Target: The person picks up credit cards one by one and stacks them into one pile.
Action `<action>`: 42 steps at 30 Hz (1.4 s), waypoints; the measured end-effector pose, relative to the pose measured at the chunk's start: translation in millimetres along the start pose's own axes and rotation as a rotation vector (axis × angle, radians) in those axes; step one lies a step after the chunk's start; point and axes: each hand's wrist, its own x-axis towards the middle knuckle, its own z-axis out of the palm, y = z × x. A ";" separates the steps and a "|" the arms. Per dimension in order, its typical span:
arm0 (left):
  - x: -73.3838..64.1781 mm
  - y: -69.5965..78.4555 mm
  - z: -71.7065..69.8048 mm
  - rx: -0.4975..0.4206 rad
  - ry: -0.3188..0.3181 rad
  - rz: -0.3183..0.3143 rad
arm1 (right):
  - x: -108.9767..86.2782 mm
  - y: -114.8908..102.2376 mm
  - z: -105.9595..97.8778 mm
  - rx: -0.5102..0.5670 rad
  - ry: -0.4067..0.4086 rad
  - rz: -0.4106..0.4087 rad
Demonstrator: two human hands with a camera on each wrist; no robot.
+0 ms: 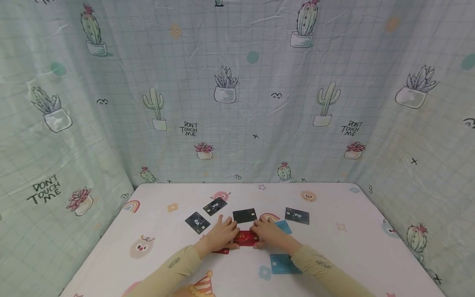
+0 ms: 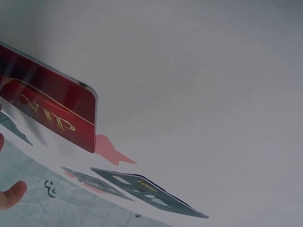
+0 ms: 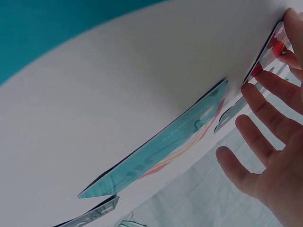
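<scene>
A red card with gold VIP lettering (image 1: 246, 238) lies between the two hands at the middle of the table. My left hand (image 1: 219, 236) grips its left end, thumb at the near corner and fingers at the far one. At the right end my right hand (image 1: 273, 234) pinches it between thumb and fingers; the right wrist view shows this contact, the other fingers spread. Under the left wrist lies another red VIP card (image 2: 52, 104), partly covered in the head view. A black card (image 1: 245, 215) sits just beyond the held card. Beside the right hand is a blue card (image 3: 161, 142).
Two dark VIP cards (image 1: 215, 206) (image 1: 198, 222) lie at the back left. Another dark VIP card (image 1: 297, 215) is at the back right. A larger-looking blue card (image 1: 285, 264) lies partly under the right forearm. Patterned curtains (image 1: 237, 123) enclose the white table (image 1: 167, 231).
</scene>
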 end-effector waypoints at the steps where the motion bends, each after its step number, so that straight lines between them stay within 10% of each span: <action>1: 0.1 0.0 0.3 0.000 -0.001 0.001 | 0.0 0.4 0.0 0.004 -0.001 0.000; 20: -1.7 -0.6 0.7 -0.017 0.020 0.018 | -5.3 8.3 -4.0 0.133 -0.003 0.031; 42: 5.0 -32.5 -2.2 -0.002 0.166 -0.030 | 6.0 42.9 -7.4 0.170 0.197 0.010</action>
